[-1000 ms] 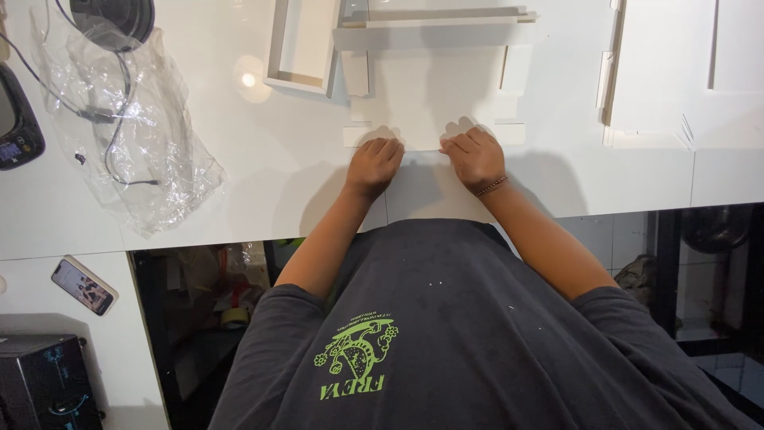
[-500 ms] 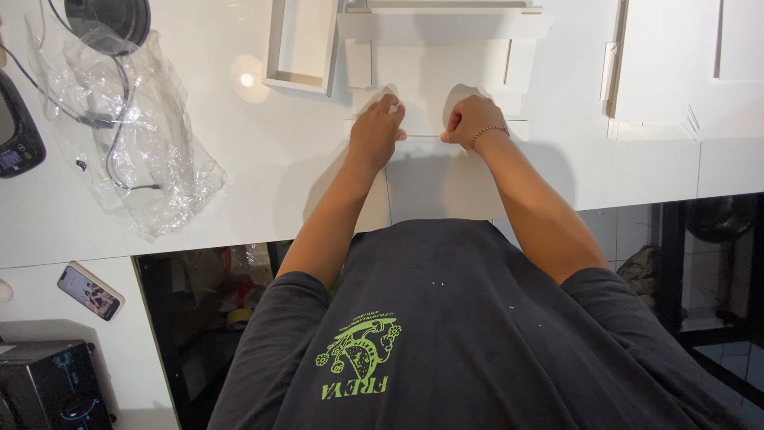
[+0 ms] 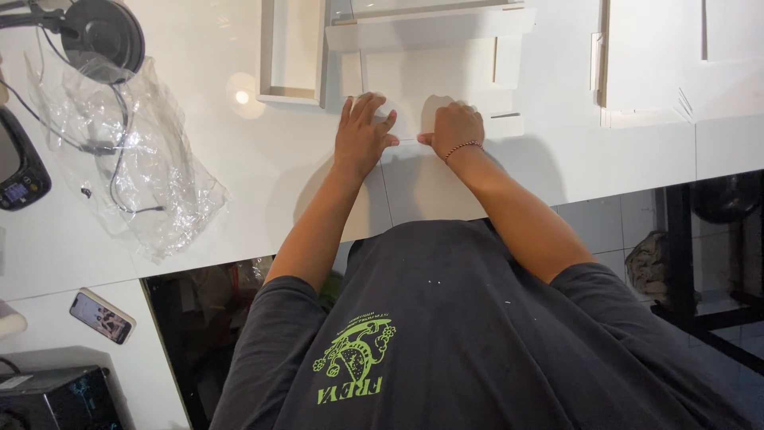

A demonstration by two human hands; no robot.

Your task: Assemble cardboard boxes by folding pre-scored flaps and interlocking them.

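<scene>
A flat white cardboard sheet (image 3: 430, 80) with creases and side flaps lies on the white table (image 3: 278, 183) in front of me. My left hand (image 3: 362, 131) rests flat on it, palm down, fingers spread. My right hand (image 3: 454, 127), with a thin bracelet at the wrist, sits just beside it with fingers curled under, knuckles up, pressing on the sheet along a crease. Nothing shows inside that fist. The two hands nearly touch. A raised cardboard flap (image 3: 430, 28) stands just beyond them.
A shallow white box (image 3: 290, 52) lies left of the sheet, and more white cardboard panels (image 3: 645, 72) lie to the right. Crumpled clear plastic wrap (image 3: 135, 167), a round black object with a cable (image 3: 103, 36) and a black device (image 3: 16, 167) occupy the left. A phone (image 3: 102, 316) lies on a lower surface.
Both hands slid away from my body, up the sheet. My left hand went from curled to flat with spread fingers; the right stayed curled.
</scene>
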